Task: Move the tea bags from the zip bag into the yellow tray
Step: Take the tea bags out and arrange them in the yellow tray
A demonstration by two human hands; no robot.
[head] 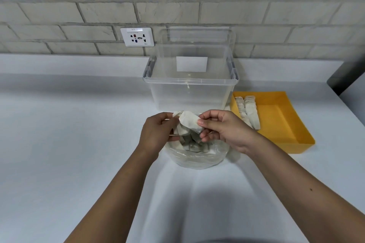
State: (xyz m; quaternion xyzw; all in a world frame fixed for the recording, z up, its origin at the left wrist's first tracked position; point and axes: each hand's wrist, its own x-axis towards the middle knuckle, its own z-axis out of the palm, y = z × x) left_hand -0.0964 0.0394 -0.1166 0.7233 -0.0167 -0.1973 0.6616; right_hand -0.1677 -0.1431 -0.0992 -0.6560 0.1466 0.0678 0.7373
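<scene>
1. I've got both hands over the zip bag (197,156), which sits open on the white bench (69,134) just near of the clear tub (190,92).
2. Left hand (158,134) has its fingers curled onto a clump of tea bags (188,124); right hand (223,130) pinches the same clump between thumb and fingers.
3. More bags lie loose down in the zip bag, and two rows already sit along the left wall of the yellow tray (286,124), off to the right.
4. These look feather-light, soft and papery, so I'd judge a gentle pinch on a flat edge is plenty; squeeze hard and one may tear.
5. They seem to cling together, so I'd separate them before carrying.
</scene>
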